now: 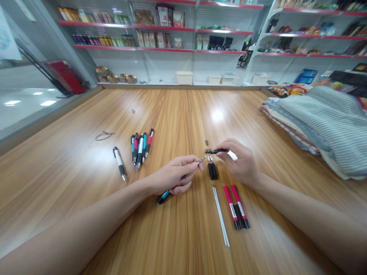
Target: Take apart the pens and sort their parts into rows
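My left hand [174, 176] is closed around a teal pen barrel [163, 197] whose thin refill tip [202, 159] sticks out toward the right. A short black pen tip piece [218, 151] is pinched in my right hand [240, 162], just right of that refill tip and above the table. Under the hands lie two black grip sleeves [212, 170] and a few small parts [207, 143]. Nearer me lie two white refills [220, 215] and two red pen barrels [236, 207].
Several assembled pens [141, 148] lie in a row left of centre, with one white and black pen [119, 163] further left and a wire loop [103, 135] beyond. Folded striped cloths [321, 122] are stacked at the right. Shop shelves [166, 49] line the back.
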Action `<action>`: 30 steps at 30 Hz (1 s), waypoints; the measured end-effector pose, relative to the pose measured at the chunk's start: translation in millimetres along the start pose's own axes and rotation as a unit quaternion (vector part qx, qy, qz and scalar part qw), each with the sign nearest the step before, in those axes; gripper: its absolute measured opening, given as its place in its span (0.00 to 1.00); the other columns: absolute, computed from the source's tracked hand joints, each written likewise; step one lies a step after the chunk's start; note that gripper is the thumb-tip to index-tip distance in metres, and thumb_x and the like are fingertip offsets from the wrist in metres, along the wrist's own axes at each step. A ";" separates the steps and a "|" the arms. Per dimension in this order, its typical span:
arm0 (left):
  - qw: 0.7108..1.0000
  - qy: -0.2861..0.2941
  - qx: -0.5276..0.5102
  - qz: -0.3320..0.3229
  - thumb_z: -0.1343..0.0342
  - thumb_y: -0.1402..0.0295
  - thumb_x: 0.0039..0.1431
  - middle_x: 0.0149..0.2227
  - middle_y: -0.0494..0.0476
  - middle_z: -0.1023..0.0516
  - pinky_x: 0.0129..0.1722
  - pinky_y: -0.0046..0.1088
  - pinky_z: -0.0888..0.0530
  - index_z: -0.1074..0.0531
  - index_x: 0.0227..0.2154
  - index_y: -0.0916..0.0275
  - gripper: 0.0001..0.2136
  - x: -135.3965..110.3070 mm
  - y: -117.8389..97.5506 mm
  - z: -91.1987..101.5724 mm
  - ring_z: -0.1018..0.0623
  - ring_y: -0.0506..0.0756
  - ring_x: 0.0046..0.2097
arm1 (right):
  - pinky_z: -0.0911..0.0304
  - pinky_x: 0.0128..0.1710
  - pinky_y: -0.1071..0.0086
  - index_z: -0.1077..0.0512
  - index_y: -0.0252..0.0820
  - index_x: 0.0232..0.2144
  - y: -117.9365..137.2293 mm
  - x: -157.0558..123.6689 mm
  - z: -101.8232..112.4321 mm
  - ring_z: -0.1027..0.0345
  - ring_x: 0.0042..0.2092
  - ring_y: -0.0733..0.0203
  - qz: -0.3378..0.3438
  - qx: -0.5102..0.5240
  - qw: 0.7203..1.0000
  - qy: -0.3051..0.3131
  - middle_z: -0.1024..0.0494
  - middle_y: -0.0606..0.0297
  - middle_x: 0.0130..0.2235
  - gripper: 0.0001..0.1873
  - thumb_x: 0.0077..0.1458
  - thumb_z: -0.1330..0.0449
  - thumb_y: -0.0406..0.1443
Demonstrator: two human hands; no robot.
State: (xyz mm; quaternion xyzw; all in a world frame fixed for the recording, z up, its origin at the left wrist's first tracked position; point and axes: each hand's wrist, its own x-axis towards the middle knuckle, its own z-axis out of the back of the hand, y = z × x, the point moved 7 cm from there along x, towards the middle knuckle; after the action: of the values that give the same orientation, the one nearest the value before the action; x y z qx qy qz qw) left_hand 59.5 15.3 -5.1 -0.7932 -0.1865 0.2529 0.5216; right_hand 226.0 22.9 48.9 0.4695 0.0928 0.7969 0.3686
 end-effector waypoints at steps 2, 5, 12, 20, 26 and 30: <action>1.000 -0.005 -0.024 0.008 0.54 0.61 0.67 0.18 0.42 0.45 0.11 0.15 0.50 0.37 0.37 0.60 0.08 0.2 0.9 1.4 0.45 0.44 0.15 | 0.35 0.40 0.65 0.27 0.41 0.39 -1.8 0.1 -0.6 0.30 0.40 0.60 -0.008 0.006 1.000 0.003 0.24 0.62 0.36 0.05 0.59 0.41 0.30; 0.998 -0.040 -0.042 0.018 0.52 0.58 0.66 0.19 0.42 0.47 0.11 0.15 0.52 0.38 0.34 0.59 0.10 0.5 1.5 4.6 0.49 0.43 0.16 | 0.34 0.40 0.64 0.27 0.42 0.39 -1.0 -0.2 -4.4 0.30 0.39 0.60 -0.003 0.012 1.000 0.024 0.24 0.62 0.36 0.05 0.59 0.40 0.31; 0.992 -0.120 -0.013 0.030 0.51 0.54 0.65 0.18 0.41 0.52 0.12 0.15 0.53 0.34 0.34 0.60 0.14 3.1 3.9 7.8 0.53 0.43 0.17 | 0.34 0.38 0.64 0.26 0.43 0.43 19.1 -5.8 -16.9 0.33 0.39 0.60 0.077 0.028 0.993 0.088 0.27 0.61 0.36 0.12 0.55 0.37 0.29; 0.992 -0.118 0.004 0.047 0.49 0.57 0.64 0.18 0.41 0.52 0.13 0.15 0.53 0.31 0.36 0.62 0.13 3.1 4.3 6.3 0.52 0.43 0.17 | 0.34 0.37 0.64 0.26 0.42 0.42 23.9 -6.8 -21.3 0.33 0.38 0.61 0.077 0.053 0.990 0.106 0.28 0.62 0.35 0.12 0.55 0.38 0.28; 0.994 -0.102 -0.001 0.048 0.50 0.56 0.64 0.18 0.41 0.51 0.13 0.15 0.53 0.30 0.39 0.63 0.14 1.3 2.8 4.6 0.51 0.43 0.17 | 0.33 0.39 0.63 0.25 0.44 0.41 16.1 -4.6 -18.6 0.30 0.39 0.59 0.015 0.085 0.991 0.100 0.24 0.62 0.36 0.08 0.57 0.39 0.33; 0.994 -0.100 -0.001 0.044 0.51 0.55 0.65 0.18 0.41 0.51 0.13 0.16 0.53 0.30 0.41 0.64 0.16 1.2 3.0 5.9 0.51 0.43 0.17 | 0.33 0.41 0.64 0.24 0.42 0.38 -14.9 -2.9 -6.6 0.28 0.39 0.59 -0.111 0.125 0.984 0.065 0.22 0.61 0.36 0.07 0.59 0.40 0.38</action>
State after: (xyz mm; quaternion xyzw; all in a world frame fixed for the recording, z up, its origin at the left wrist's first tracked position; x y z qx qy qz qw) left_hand 57.0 19.1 -10.1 -0.7719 -0.2028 0.3532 0.4882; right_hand 228.8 32.9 36.1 0.4460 0.2670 0.7622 0.3859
